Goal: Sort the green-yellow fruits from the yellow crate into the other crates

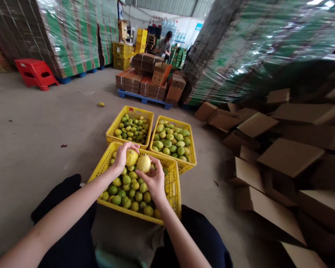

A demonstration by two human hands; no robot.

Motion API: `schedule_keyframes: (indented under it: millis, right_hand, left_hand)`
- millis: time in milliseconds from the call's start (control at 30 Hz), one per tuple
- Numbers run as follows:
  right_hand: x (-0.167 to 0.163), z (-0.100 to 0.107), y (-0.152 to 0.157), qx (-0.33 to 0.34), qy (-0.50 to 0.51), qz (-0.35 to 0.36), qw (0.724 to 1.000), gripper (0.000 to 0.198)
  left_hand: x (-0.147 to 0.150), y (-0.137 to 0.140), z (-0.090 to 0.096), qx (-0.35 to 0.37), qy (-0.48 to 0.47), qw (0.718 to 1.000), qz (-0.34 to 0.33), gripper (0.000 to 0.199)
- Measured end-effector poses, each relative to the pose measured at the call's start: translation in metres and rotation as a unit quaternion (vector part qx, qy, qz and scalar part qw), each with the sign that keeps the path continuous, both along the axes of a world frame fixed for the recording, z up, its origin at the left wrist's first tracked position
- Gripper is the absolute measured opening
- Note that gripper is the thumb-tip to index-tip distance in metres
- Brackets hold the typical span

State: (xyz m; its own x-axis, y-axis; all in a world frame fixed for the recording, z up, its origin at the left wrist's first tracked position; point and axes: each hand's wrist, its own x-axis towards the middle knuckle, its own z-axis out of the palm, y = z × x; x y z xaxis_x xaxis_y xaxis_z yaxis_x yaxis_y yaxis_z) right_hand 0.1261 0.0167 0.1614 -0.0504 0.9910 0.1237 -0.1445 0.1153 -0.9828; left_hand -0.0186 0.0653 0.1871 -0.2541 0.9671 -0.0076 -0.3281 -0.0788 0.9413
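My left hand (122, 158) is wrapped round a yellow lemon (131, 158). Close beside it, my right hand (156, 179) grips a paler yellow lemon (143, 163) between thumb and fingers. Both lemons are held up over the near yellow crate (173, 186), which is filled with green and yellow lemons (127, 179). Just beyond stand two more yellow crates: the left one (111, 130) holds smaller greenish lemons, the right one (194, 149) larger green-yellow fruit. My forearms hide part of the near crate.
Open cardboard boxes (290, 156) are heaped on the right. A stray yellow fruit (101, 104) lies on the floor, with a red stool (36, 70) farther left. Flattened cartons (150, 83) sit on a blue pallet ahead. A person (164, 46) is in the background among wrapped stacks.
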Motion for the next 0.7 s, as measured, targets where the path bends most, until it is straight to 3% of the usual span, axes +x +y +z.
schedule_keyframes:
  millis: [33, 100, 167, 233, 333, 433, 500, 600, 700]
  right_hand:
    - [0.000, 0.002, 0.003, -0.037, 0.037, 0.015, 0.999, 0.054]
    - [0.003, 0.005, 0.008, -0.107, 0.100, 0.036, 0.989, 0.049]
    - [0.008, 0.008, 0.014, -0.172, 0.164, 0.040, 0.971, 0.047]
    - [0.015, 0.011, 0.020, -0.210, 0.221, 0.029, 0.952, 0.047]
    - [0.027, 0.019, 0.026, -0.212, 0.286, 0.028, 0.934, 0.036]
    - [0.038, 0.028, 0.028, -0.219, 0.342, 0.043, 0.913, 0.024]
    - [0.043, 0.032, 0.029, -0.230, 0.362, 0.030, 0.903, 0.028]
    - [0.046, 0.034, 0.027, -0.219, 0.352, 0.004, 0.910, 0.035]
    - [0.044, 0.036, 0.023, -0.176, 0.308, 0.000, 0.935, 0.042]
  left_hand:
    - [0.003, 0.002, -0.001, -0.073, -0.068, 0.995, 0.018, 0.042]
    - [0.008, 0.003, -0.002, -0.217, -0.201, 0.955, 0.037, 0.040]
    - [0.014, -0.001, -0.001, -0.294, -0.294, 0.908, 0.041, 0.034]
    - [0.020, -0.007, 0.001, -0.300, -0.331, 0.894, 0.032, 0.022]
    - [0.024, -0.013, 0.005, -0.272, -0.335, 0.902, 0.016, 0.012]
    - [0.020, -0.013, 0.011, -0.245, -0.398, 0.884, 0.002, 0.025]
    - [0.014, -0.013, 0.014, -0.240, -0.446, 0.862, -0.030, 0.038]
    - [0.006, -0.016, 0.018, -0.252, -0.442, 0.856, -0.089, 0.043]
    - [0.002, -0.020, 0.019, -0.228, -0.368, 0.890, -0.144, 0.047]
